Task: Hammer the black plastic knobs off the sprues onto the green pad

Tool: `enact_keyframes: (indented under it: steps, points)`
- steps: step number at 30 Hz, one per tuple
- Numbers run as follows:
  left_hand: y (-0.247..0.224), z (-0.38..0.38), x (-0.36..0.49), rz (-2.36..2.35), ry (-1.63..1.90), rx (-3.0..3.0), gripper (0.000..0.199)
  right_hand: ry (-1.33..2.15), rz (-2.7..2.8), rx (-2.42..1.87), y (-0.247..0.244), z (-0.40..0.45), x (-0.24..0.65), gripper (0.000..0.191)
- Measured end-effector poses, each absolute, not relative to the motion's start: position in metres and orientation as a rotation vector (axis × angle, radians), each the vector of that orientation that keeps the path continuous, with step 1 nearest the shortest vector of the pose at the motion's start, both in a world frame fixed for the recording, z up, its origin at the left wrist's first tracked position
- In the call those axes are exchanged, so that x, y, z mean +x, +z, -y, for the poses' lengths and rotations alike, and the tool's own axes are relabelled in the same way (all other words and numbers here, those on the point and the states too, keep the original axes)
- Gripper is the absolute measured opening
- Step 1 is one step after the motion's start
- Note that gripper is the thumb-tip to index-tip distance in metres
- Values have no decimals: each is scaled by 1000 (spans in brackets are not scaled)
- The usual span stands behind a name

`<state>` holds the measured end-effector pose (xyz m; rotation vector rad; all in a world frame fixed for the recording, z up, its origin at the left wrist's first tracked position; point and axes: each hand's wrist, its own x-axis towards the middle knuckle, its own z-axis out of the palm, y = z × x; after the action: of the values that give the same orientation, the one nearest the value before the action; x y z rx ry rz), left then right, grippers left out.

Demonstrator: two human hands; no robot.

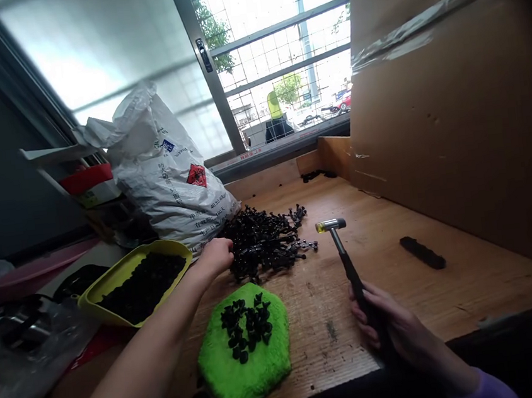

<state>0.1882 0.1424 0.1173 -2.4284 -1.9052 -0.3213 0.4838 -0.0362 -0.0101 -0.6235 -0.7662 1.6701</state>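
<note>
My left hand (220,254) is at the left edge of a pile of black plastic parts (268,240), fingers closed; what they grip is hidden. My right hand (387,316) is wrapped round the black handle of a small hammer (339,235), whose metal head with a yellow face points up and away. Between my hands, nearer the front edge, lies a fuzzy green pad (251,378) with several small black pieces (251,327) on it. Left of my forearm, a yellow-green bin (89,300) holds many small black pieces.
A white printed sack (168,171) leans by the window behind the pile. A large cardboard box (437,111) stands on the right. A dark oblong piece (422,252) lies on the wooden table (366,207), with more black parts (318,174) at the back.
</note>
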Motion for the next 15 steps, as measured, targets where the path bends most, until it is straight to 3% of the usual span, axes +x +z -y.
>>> enact_keyframes:
  steps: [7, 15]
  points:
    - [127, -153, 183, 1989, -523, -2375, 11, 1660, 764, -623, -9, 37, 483, 18]
    - [133, -90, 84, 2497, -382, -2493, 6, 1722, 731, -620, -4, 41, 484, 17]
